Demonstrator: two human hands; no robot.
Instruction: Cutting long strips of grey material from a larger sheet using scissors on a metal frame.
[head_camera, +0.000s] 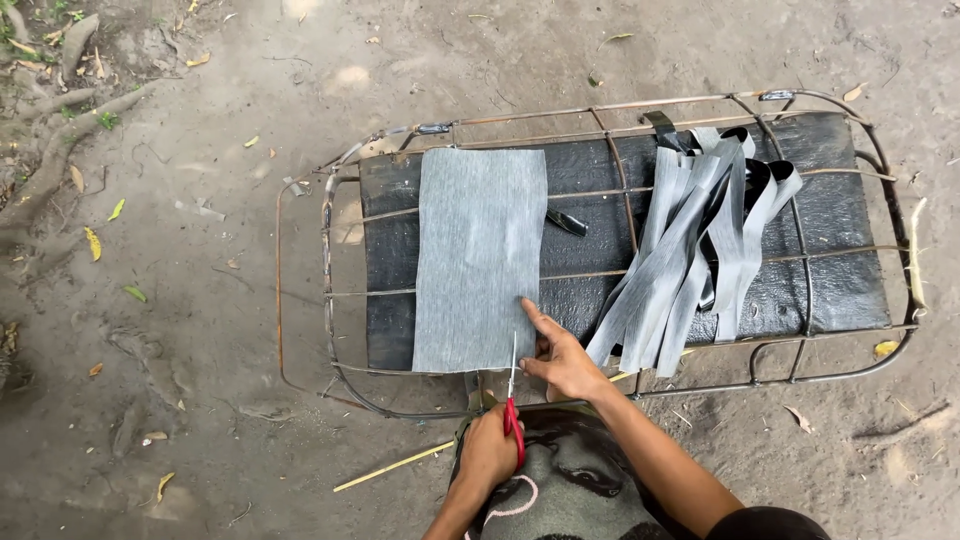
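A grey textured sheet (478, 250) lies flat on a black cushion (820, 280) inside a rusty wire frame (330, 300). My left hand (488, 450) grips red-handled scissors (514, 400), whose blades point up at the sheet's lower right edge. My right hand (560, 362) rests beside the blades, its index finger pressing down the sheet's lower right corner. A bundle of long grey strips (690, 260) lies draped across the cushion to the right of my right hand.
The frame stands on bare dirt scattered with dry leaves. Tree roots (50, 150) run along the top left. A thin yellow stick (395, 467) lies on the ground by my left hand. A patterned cloth (570, 490) covers my lap below.
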